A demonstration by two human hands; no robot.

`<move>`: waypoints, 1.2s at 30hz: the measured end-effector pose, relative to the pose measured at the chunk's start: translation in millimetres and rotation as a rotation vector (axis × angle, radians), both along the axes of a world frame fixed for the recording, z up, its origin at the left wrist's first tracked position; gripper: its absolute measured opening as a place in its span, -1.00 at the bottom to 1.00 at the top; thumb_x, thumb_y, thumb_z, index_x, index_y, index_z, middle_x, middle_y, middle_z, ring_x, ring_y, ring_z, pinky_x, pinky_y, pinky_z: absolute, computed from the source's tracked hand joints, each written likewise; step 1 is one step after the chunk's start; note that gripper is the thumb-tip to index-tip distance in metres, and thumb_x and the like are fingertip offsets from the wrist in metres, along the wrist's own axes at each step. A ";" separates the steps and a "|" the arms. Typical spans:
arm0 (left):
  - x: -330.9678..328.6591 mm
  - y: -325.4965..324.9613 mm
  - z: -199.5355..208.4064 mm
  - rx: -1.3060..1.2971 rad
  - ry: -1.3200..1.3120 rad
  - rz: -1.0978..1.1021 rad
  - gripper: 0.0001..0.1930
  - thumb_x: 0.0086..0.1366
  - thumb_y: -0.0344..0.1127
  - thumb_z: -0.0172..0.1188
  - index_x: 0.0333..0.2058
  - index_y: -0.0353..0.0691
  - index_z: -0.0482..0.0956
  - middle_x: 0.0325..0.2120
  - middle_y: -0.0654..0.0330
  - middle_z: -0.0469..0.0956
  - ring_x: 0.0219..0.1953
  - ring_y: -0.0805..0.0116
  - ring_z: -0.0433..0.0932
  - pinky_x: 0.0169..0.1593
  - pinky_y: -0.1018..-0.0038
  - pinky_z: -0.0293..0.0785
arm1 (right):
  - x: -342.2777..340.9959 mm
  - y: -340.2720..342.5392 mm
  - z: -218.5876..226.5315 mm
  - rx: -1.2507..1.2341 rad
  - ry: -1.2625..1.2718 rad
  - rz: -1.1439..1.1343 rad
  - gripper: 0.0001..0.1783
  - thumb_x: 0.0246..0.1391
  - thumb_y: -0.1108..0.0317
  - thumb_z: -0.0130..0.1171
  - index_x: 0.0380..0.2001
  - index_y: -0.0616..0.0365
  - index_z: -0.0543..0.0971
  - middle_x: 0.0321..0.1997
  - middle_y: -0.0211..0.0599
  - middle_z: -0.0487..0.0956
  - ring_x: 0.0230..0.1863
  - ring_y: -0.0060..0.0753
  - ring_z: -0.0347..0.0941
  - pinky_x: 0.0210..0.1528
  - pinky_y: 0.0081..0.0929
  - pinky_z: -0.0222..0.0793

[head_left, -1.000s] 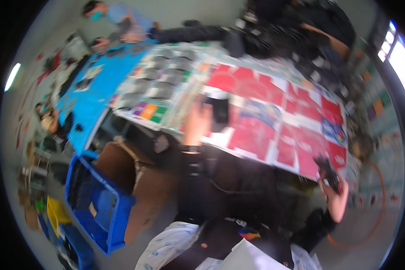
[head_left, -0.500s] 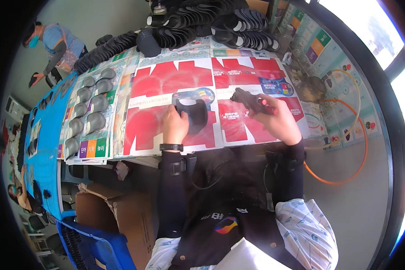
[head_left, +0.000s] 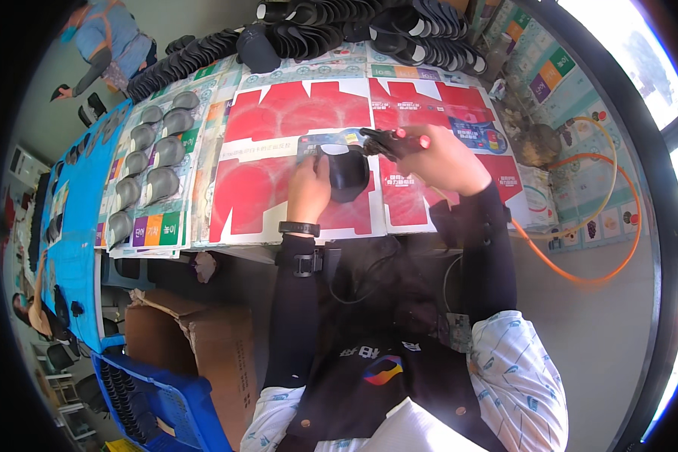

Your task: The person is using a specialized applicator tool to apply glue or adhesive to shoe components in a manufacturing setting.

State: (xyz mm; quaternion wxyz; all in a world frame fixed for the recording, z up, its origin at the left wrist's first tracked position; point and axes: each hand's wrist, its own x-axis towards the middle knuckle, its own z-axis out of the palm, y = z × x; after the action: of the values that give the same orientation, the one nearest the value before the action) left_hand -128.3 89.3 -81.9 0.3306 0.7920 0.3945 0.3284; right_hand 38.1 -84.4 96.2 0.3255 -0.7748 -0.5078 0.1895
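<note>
My left hand (head_left: 309, 184) grips the left edge of a black curved pad (head_left: 348, 179), cupped like a shoe heel piece with a pale patch at its top. The pad is over red-and-white printed cardboard sheets (head_left: 256, 203) that cover the table. In my right hand (head_left: 448, 162) is a dark spray gun (head_left: 384, 142) with red knobs. Its nozzle end is close beside the pad's upper right edge; whether they touch, I cannot tell. My right fingers close round the gun's grip, partly hidden by the hand itself. Several similar grey-black pads (head_left: 160, 184) lie in rows to the left.
Nested stacks of black pads (head_left: 309, 45) line the table's far edge. An orange hose (head_left: 614, 260) loops at the right. Below on the left stand a cardboard box (head_left: 222, 350) and a blue crate (head_left: 169, 392). Another person (head_left: 117, 38) is beyond the blue table (head_left: 71, 241).
The spray gun has moved left, in to the pad's upper edge. My left hand and the pad have shifted slightly right in the picture. The person at the far left has moved up in the picture.
</note>
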 end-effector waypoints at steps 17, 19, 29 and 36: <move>-11.3 14.3 -7.2 -0.223 -0.037 -0.033 -0.56 0.53 -0.07 -0.03 -0.06 -0.36 0.63 -0.16 -0.28 0.62 -0.04 -0.34 0.56 0.02 0.01 0.46 | 25.9 76.9 -30.6 -0.160 0.010 0.069 -0.83 -0.10 0.37 0.18 -0.55 0.30 0.54 -0.67 -0.21 0.53 -0.61 -0.32 0.51 -0.46 -0.37 0.40; -10.9 14.1 -9.2 -0.223 -0.063 -0.025 -0.56 0.53 -0.06 -0.02 -0.05 -0.36 0.63 -0.17 -0.27 0.63 -0.05 -0.31 0.58 0.01 0.04 0.47 | 25.0 76.5 -33.6 -0.183 0.043 0.097 -0.83 -0.10 0.37 0.18 -0.55 0.30 0.54 -0.67 -0.20 0.53 -0.61 -0.32 0.51 -0.46 -0.35 0.40; -9.7 9.7 -0.3 -0.266 -0.095 -0.052 -0.58 0.53 -0.07 0.02 -0.02 -0.33 0.64 -0.23 -0.19 0.67 -0.12 -0.20 0.64 -0.02 0.16 0.50 | 28.6 70.5 -35.0 -0.131 -0.073 0.039 -0.79 -0.10 0.34 0.17 -0.52 0.32 0.57 -0.67 -0.11 0.53 -0.60 -0.25 0.54 -0.44 -0.29 0.43; 0.3 2.6 6.0 -0.128 -0.094 -0.060 -0.62 0.52 -0.09 0.09 -0.04 -0.30 0.67 -0.34 0.07 0.67 -0.31 0.22 0.62 -0.19 0.36 0.49 | 38.0 64.1 -34.1 -0.139 -0.090 0.156 -0.82 -0.09 0.37 0.16 -0.51 0.30 0.58 -0.64 -0.09 0.55 -0.60 -0.24 0.54 -0.44 -0.28 0.44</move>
State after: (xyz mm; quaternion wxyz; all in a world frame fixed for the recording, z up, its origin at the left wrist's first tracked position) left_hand -128.0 91.9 -76.0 0.4082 0.7644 0.3749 0.3293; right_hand 76.1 -20.3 62.1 0.2322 -0.7614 -0.5662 0.2139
